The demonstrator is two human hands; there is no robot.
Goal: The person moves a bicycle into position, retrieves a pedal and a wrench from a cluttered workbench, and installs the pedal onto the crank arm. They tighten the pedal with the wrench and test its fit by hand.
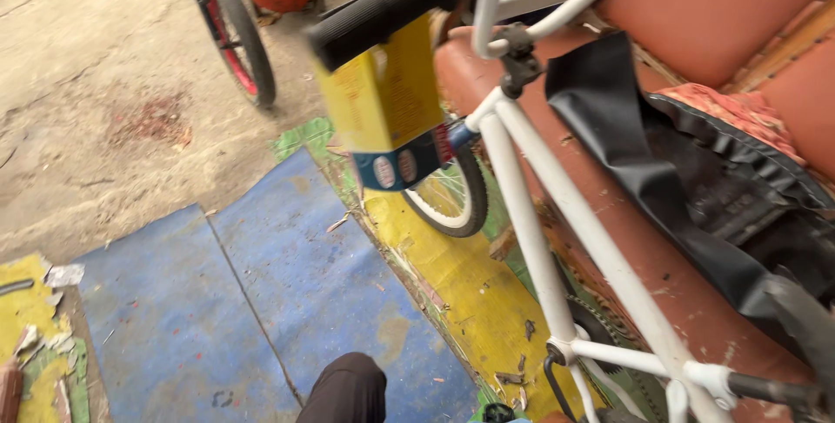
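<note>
Neither of my hands shows in the head view. A small white bicycle frame (539,240) leans across the right half of the picture. Its black rubber handlebar grip (383,10) points up and left, blurred. Below the grip hangs a yellow card box (383,93) with a dark blue band at its lower edge. The bicycle's small front wheel (452,201) rests on a yellow painted floor strip (452,293). My knee (348,388), in dark trousers, enters from the bottom edge.
Blue mats (287,301) cover the floor at lower left, with bare concrete (96,84) beyond. Another bicycle's black wheel (235,32) with a red rim stands at the top left. A red-brown cushioned seat (713,6) and a black sheet (644,153) lie behind the frame.
</note>
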